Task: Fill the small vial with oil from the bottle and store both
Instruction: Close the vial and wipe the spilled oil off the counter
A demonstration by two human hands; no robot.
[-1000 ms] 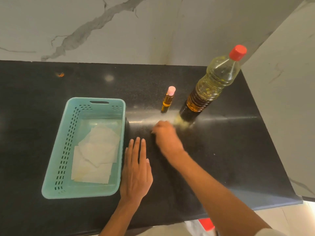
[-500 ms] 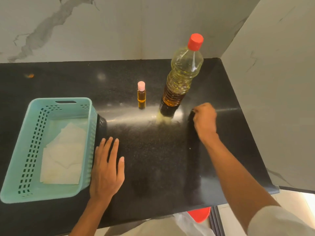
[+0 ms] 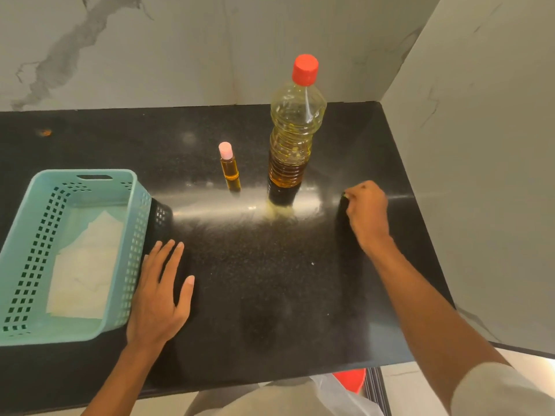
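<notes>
Left hand (image 3: 156, 298) flat on bench (image 3: 270, 280), fingers (image 3: 166, 256) straight | right hand (image 3: 368, 211) curled, hold unclear | vial (image 3: 229, 171), bottle (image 3: 295, 130) upright.

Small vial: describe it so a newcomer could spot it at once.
On the black counter, look between the teal basket and the tall red-capped oil bottle. The small vial stands upright just left of that bottle, apart from it. It is far shorter and slimmer, with a pink cap and amber oil.

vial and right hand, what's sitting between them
The oil bottle stands upright between the vial and the right hand, seen in the head view.
</notes>
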